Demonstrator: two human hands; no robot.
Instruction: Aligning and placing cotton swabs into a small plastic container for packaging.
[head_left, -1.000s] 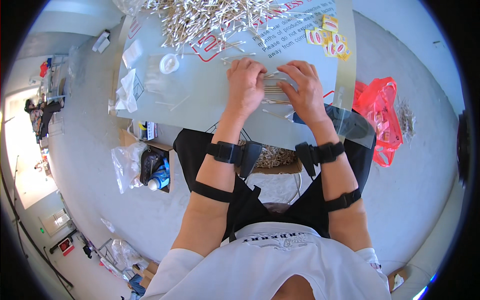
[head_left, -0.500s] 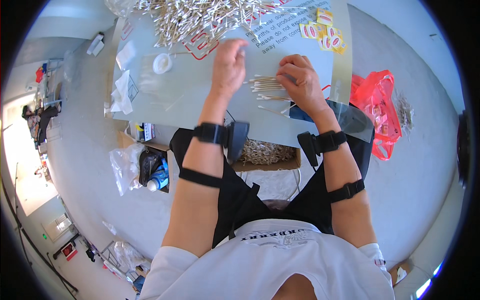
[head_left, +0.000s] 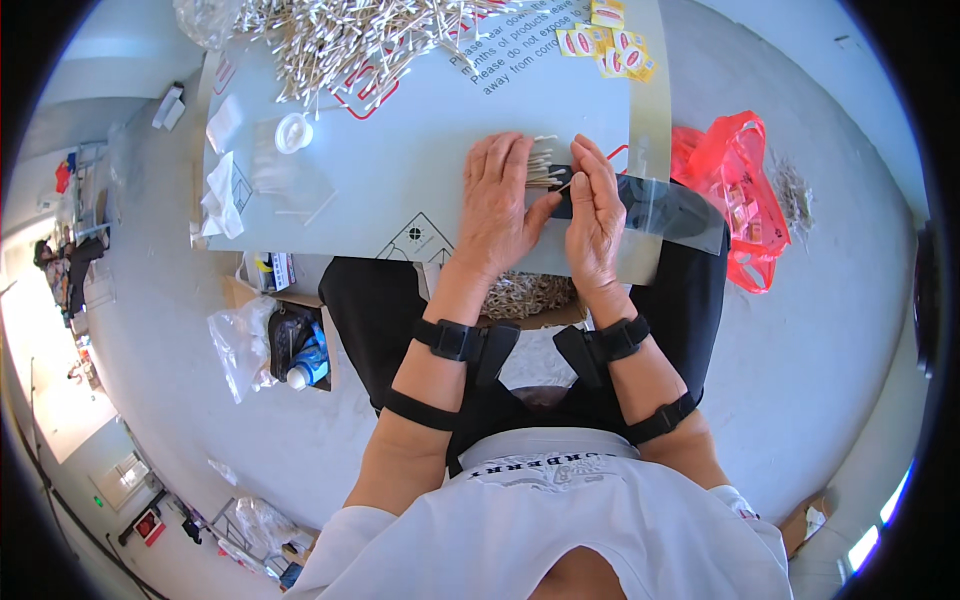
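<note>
A small bundle of cotton swabs (head_left: 543, 165) lies on the table between my two hands, near its front edge. My left hand (head_left: 495, 205) rests flat beside the bundle, fingers stretched forward and thumb pointing toward my right hand. On the other side, my right hand (head_left: 594, 215) is held on edge with its fingers extended, close to the swab ends. Part of the bundle is hidden by my left fingers. Farther off, a large loose pile of cotton swabs (head_left: 335, 50) spreads across the table's far left. A clear plastic sheet (head_left: 690, 212) hangs over the table's front right edge.
Several yellow packets (head_left: 628, 52) lie at the far right. On the left are a round white lid (head_left: 294, 133), a clear plastic sleeve (head_left: 275, 165) and white paper (head_left: 222, 205). A red plastic bag (head_left: 755, 180) stands right of the table; a swab-filled box (head_left: 540, 297) is below.
My left hand has come from near the pile, back and right, to the bundle. My right hand has drawn nearer and straightened its fingers, letting go of the swabs. The view has shifted slightly.
</note>
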